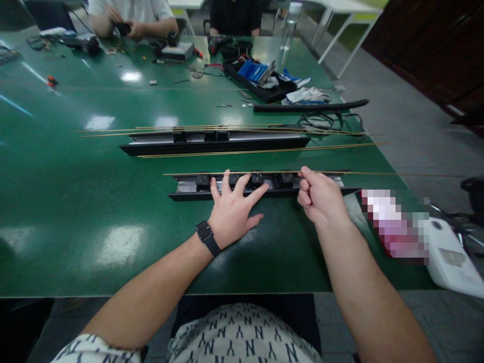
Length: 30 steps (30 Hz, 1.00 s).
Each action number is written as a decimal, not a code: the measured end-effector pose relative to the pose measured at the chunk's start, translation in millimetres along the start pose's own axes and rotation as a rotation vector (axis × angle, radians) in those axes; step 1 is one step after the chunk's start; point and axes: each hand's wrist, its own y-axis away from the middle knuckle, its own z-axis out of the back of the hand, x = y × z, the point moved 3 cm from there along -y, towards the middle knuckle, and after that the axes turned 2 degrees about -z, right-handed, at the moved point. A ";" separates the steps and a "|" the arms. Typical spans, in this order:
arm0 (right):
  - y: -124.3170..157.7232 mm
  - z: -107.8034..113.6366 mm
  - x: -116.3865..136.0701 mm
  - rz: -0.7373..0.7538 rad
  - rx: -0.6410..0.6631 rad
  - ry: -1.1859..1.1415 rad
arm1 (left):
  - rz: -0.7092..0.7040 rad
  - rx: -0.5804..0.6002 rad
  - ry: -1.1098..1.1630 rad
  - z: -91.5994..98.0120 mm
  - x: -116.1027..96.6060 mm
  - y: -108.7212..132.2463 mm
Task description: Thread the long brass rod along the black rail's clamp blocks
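Observation:
My left hand (234,212) is spread with its fingers apart over a dark rail (185,196) that lies crosswise on the green table. Several small black blocks (203,181) sit along the rail's silver channel, some partly hidden by my fingers. At the rail's right part, my right hand (323,198) is closed in a pinch on a thin brass-coloured rod (370,174). This rod runs above the blocks, along the rail's far side, and sticks out past both ends. A black watch (204,231) is on my left wrist.
A second rail (227,146) with more thin rods (340,146) lies beyond. Farther back are a coiled black cable (321,120), a black tray (264,92), gloves (308,95) and a bottle (290,25). Two people sit opposite. A white device (451,257) is at right.

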 end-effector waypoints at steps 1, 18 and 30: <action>-0.1 0.0 0.0 0.002 -0.004 0.004 | 0.000 0.000 -0.001 -0.1 -0.1 0.0; 2.2 0.9 1.7 -0.019 0.035 -0.010 | -0.001 0.001 0.001 0.0 0.4 -0.1; 1.4 -0.4 0.8 0.009 -0.005 0.004 | 0.003 0.000 -0.001 0.0 0.4 -0.8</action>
